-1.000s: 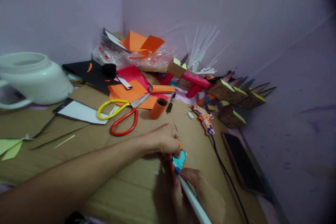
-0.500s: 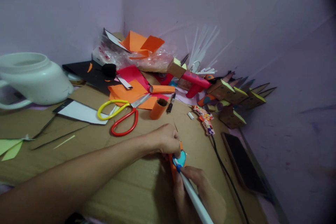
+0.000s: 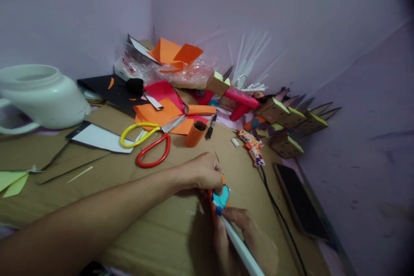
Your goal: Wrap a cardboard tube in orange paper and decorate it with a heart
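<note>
A narrow orange paper piece, much of it covered by fingers, bears a bright blue rounded patch. My left hand is closed on its far end, with the fingertips pressed at the top of the patch. In my right hand is a white marker with a blue tip end, gripped between thumb and forefinger. The marker's tip meets the patch's near left edge. Whether the orange piece is a full tube is hidden.
Scissors with yellow and red handles lie beyond my left forearm, beside an upright orange tube. A glue gun's patterned body trails a black cable. A phone lies right; a white pot stands left.
The marker's tip has shifted slightly down and left along the patch's edge, with my right fingers following. My left hand stays in place.
</note>
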### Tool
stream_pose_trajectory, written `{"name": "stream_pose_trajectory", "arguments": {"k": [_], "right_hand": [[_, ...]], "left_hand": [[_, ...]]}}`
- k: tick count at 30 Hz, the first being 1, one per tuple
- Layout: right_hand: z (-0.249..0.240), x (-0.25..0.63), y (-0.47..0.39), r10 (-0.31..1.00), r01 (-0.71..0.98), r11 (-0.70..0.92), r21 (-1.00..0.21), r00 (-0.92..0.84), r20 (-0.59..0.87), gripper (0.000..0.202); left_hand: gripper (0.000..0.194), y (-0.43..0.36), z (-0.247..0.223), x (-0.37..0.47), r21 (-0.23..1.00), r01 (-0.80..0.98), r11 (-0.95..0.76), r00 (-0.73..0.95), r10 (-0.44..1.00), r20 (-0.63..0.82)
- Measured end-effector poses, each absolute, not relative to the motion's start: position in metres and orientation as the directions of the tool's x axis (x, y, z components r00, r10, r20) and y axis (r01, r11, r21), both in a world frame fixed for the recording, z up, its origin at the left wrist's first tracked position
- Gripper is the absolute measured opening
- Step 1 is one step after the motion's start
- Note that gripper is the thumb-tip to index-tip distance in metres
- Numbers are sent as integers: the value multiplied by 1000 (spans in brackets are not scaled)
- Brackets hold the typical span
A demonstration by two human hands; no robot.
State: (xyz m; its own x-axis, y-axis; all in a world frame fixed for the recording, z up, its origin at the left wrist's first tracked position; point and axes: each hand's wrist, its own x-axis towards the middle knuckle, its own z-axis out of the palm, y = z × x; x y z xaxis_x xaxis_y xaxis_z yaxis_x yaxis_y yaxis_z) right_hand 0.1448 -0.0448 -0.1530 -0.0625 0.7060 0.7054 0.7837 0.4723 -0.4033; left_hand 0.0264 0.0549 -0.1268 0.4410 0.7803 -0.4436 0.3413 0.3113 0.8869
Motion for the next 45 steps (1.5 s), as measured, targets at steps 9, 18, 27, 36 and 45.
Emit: {"name": "stream_pose_trajectory", "arguments": {"k": [9, 18, 27, 36, 45], "right_hand": [[-150, 143, -41, 701, 809, 460, -365, -79, 709, 10], [-155, 146, -43, 680, 752, 514, -412, -64, 731, 4], [-160, 152, -48, 692, 689, 479, -544, 85, 717, 5], [-158, 159, -43, 658, 744, 482, -463, 41, 752, 6], [-142, 149, -37, 858, 294, 124, -948, 448, 251, 24]], "left_hand": [[11, 56, -126, 27, 891, 351, 288, 430, 795, -427], [10, 56, -129, 26, 889, 350, 296, 432, 791, -434], [12, 55, -123, 26, 874, 343, 343, 387, 796, -465], [12, 51, -129, 29, 859, 255, 444, 104, 871, -481], [10, 42, -129, 32, 914, 108, 391, -34, 920, -389]]}}
